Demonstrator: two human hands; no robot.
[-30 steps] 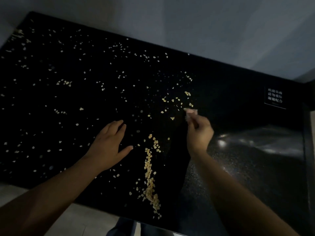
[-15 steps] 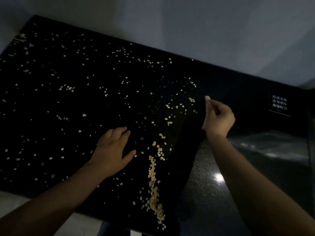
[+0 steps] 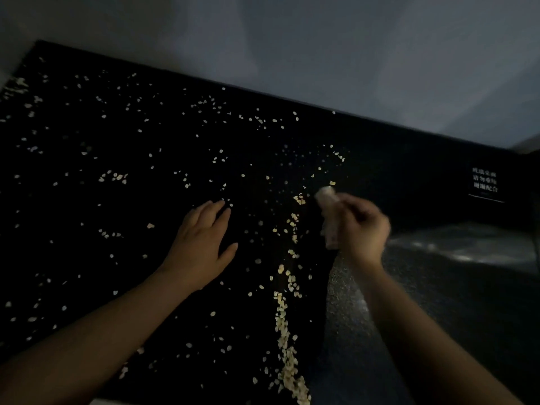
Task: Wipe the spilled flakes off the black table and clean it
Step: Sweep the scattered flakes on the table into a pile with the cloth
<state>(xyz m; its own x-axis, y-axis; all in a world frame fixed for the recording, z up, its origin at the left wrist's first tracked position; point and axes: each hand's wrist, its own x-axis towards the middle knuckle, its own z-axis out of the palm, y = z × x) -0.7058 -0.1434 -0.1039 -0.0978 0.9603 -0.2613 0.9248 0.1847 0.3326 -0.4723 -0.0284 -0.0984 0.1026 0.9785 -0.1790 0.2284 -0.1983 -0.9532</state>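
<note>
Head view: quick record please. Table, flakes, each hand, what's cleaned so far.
table: black glossy table, grey wall behind
flakes: pale flakes scattered over left and middle; dense line of flakes running to the near edge
left hand: fingers straight, laid flat among the flakes
right hand: blurred, grips pale crumpled wipe at the line's far end
cleaned: surface right of the line shows no flakes
other: small black sign with white text, far right

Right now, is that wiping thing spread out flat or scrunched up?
Scrunched up. The right hand grips the pale wipe as a wad; only an end pokes out of the fist.
</note>
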